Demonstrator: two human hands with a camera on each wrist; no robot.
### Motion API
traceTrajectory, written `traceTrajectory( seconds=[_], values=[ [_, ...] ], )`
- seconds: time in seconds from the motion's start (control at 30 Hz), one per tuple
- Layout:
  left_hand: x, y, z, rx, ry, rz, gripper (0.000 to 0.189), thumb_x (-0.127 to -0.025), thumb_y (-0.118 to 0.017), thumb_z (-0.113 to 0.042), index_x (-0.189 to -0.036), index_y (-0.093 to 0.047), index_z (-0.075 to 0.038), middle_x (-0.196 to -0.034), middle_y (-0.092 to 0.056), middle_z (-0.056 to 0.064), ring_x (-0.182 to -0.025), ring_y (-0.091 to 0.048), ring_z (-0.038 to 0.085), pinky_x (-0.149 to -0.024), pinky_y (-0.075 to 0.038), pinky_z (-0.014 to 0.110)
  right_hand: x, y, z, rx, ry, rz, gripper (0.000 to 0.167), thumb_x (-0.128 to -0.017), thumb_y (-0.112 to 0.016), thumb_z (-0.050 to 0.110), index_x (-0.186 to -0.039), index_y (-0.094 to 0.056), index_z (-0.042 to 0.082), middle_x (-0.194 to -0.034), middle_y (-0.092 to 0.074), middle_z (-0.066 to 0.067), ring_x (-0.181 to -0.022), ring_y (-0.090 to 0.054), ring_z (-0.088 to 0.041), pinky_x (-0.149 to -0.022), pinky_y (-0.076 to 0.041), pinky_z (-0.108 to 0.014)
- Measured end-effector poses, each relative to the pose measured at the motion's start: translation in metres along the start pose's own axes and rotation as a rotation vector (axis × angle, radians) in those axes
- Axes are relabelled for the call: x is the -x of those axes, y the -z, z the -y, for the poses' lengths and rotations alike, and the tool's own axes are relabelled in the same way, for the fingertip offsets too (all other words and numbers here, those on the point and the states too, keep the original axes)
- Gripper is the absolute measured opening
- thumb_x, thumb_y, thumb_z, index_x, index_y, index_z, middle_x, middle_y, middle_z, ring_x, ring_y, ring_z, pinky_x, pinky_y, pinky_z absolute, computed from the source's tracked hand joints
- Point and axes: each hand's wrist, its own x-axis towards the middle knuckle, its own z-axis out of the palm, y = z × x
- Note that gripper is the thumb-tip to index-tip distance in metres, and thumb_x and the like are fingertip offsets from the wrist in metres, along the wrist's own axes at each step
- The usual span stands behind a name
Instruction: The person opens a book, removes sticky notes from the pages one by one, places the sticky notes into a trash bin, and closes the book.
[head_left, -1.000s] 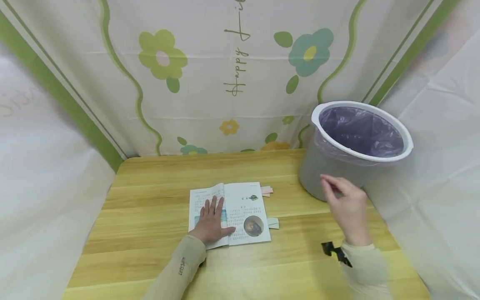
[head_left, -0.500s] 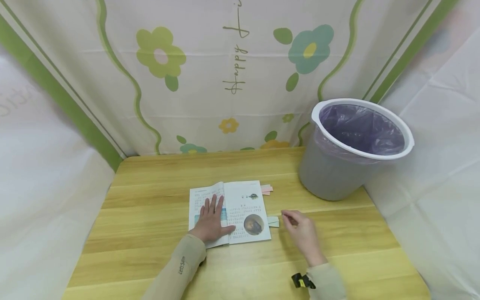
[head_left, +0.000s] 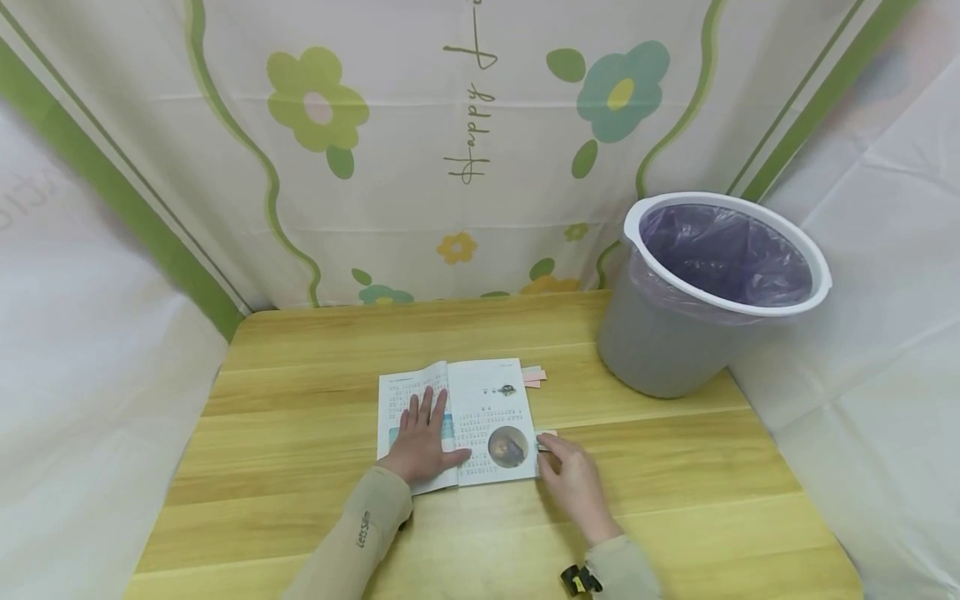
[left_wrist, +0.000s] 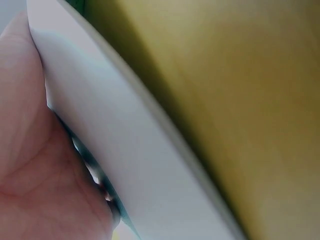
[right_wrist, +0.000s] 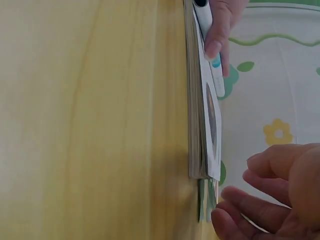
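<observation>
- So the open book point(head_left: 480, 392) is lying on the wooden table point(head_left: 300, 400), left hand point(head_left: 418, 450) resting flat on it, fingers spread.
- Right hand point(head_left: 576, 483) is at the green tabs point(right_wrist: 209, 197) off the right edge, fingers close together; can't tell if they're pinching.
- Looks like the tab-grabbing step, so next probably needs a firm pinch, book held steady.
</observation>
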Motion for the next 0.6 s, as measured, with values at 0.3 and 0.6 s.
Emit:
traceTrajectory(
  seconds=[0.3, 0.6],
  values=[
    [0.0, -0.002, 0.001, 0.012, -0.019, -0.016, 0.112, -0.087, -0.059, -0.067, -0.159, 0.004, -0.01, -0.163, 0.011, 0.019, -0.147, 0.011, 0.043, -0.118, -0.002, 0.057, 0.001, -0.012, 0.003, 0.045, -0.005, 0.036, 0.033, -0.083, -0.074, 0.0, -0.116, -0.069, -0.005, -0.117, -0.068, -0.02, -0.104, -0.064, -0.039, -0.092, -0.051, -0.052],
    [0.003, 0.001, -0.001, 0.015, -0.019, -0.012, 0.11, -0.088, -0.059, -0.067, -0.16, 0.002, -0.01, -0.164, 0.009, 0.019, -0.148, 0.008, 0.043, -0.118, -0.005, 0.057, 0.001, -0.017, 0.013, 0.04, -0.059, 0.077, 0.037, -0.083, -0.073, 0.003, -0.12, -0.068, -0.002, -0.125, -0.063, -0.023, -0.113, -0.059, -0.042, -0.099, -0.044, -0.055]
  ],
)
